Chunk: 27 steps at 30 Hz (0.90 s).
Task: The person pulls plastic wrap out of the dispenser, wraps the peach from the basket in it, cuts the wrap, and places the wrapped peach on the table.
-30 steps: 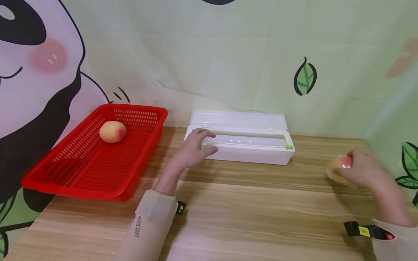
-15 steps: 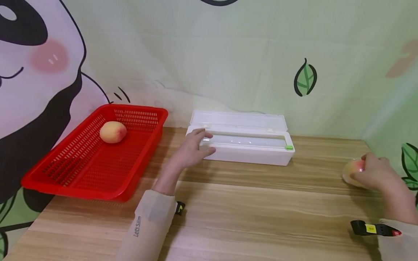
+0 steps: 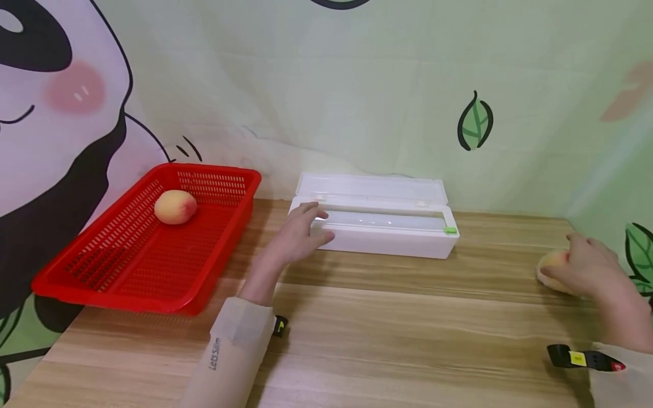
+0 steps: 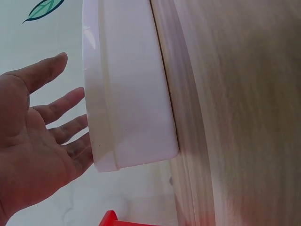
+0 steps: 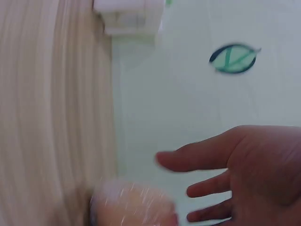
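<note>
At the table's right side lies a peach (image 3: 551, 272), with clear, shiny plastic film around it in the right wrist view. My right hand (image 3: 594, 269) is right over it, thumb and fingers spread; the right wrist view shows them apart from the film-wrapped peach (image 5: 134, 207). My left hand (image 3: 301, 232) is at the left end of a white cling film dispenser (image 3: 393, 241), fingers loosely spread and nothing in them. The dispenser's lid (image 3: 372, 190) stands raised at the back, a roll (image 3: 382, 220) shows inside, and a green slider (image 3: 450, 230) sits at its right end.
A red plastic basket (image 3: 189, 306) stands on the left, with another peach (image 3: 176, 207) inside near its back. Behind the wooden table (image 3: 408, 340) hangs a printed cloth (image 3: 357, 113) with a panda and leaves.
My right hand moves the wrapped peach rightward along the table, then its fingers come off the peach. My left hand barely shifts.
</note>
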Each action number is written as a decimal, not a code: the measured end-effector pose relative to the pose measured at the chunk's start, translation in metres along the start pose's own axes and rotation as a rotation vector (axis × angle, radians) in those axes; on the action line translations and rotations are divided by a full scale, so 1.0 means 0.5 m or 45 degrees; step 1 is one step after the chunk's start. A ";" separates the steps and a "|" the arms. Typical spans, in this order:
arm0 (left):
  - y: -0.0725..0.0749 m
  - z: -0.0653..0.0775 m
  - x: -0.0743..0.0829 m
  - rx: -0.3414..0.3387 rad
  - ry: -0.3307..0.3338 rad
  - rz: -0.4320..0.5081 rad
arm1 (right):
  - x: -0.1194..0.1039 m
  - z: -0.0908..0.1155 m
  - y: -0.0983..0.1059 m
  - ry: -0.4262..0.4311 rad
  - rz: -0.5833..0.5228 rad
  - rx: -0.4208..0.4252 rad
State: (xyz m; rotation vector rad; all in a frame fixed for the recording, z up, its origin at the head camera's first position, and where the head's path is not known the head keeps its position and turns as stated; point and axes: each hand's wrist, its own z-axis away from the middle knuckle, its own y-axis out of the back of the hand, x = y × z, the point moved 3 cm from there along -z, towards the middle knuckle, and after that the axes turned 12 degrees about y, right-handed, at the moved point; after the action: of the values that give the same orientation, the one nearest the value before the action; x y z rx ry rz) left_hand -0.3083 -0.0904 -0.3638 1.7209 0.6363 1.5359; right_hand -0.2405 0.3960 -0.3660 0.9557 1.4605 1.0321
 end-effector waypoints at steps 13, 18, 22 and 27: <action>-0.009 -0.006 0.000 0.027 0.015 -0.111 | -0.206 -0.030 -0.025 0.385 -0.044 0.107; -0.011 -0.005 -0.001 0.042 0.030 -0.106 | -0.250 -0.030 -0.043 0.467 -0.073 0.172; -0.010 -0.003 -0.001 0.053 0.029 -0.090 | -0.277 -0.033 -0.055 0.546 -0.112 0.258; -0.009 -0.004 0.000 0.056 0.007 -0.074 | -0.302 -0.049 -0.072 0.611 -0.177 0.271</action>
State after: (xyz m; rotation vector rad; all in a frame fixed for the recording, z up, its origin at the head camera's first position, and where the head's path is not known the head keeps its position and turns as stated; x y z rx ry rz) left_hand -0.3098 -0.0874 -0.3670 1.7162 0.7220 1.4967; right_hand -0.2480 0.2397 -0.3531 0.7672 2.0369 1.0624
